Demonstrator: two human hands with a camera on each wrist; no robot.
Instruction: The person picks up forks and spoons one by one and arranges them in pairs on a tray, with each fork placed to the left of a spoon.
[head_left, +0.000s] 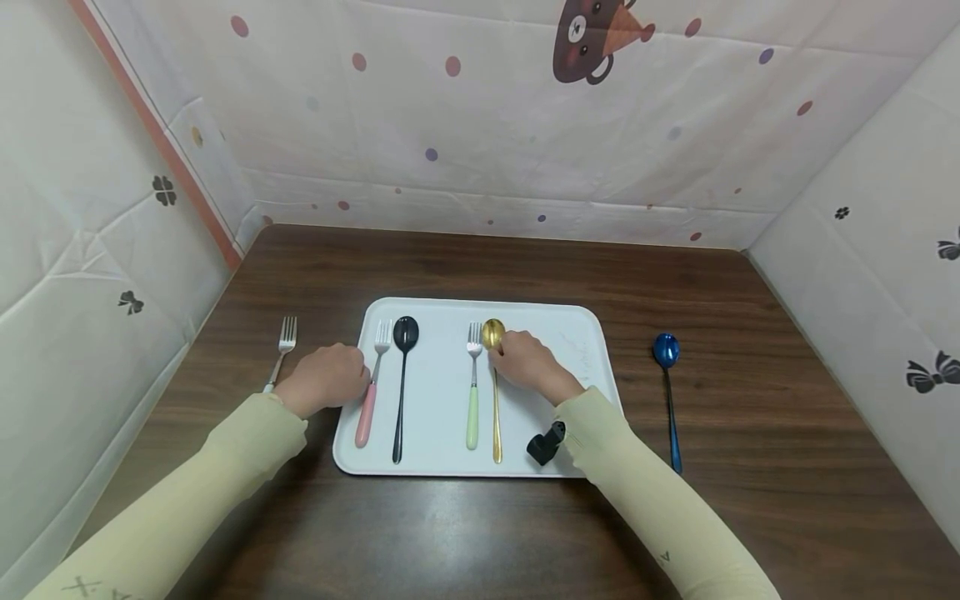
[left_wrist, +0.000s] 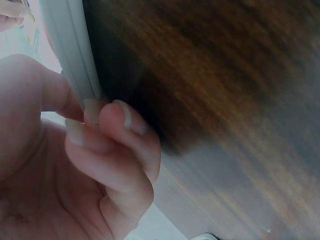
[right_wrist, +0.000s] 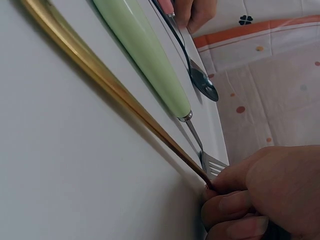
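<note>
A white tray [head_left: 442,392] lies on the wooden table. At its left edge my left hand [head_left: 330,379] holds the tray rim [left_wrist: 75,45] with curled fingers, right beside a pink-handled fork [head_left: 366,412]. My right hand [head_left: 528,362] pinches a gold spoon [head_left: 496,417] at the neck, thumb and fingertips just below its bowl. The spoon's handle [right_wrist: 115,92] slants across the right wrist view, over the white surface. Left of it lies a green-handled fork [head_left: 472,412], its tines pointing away from me. Between the two forks is a black spoon [head_left: 402,375].
Left of the tray lies another fork [head_left: 287,337], its handle partly hidden by my left wrist. A blue spoon [head_left: 670,392] rests on the table [head_left: 720,317] to the right. A black wrist camera [head_left: 546,443] hangs under my right wrist. Patterned cloth [head_left: 480,117] surrounds the table.
</note>
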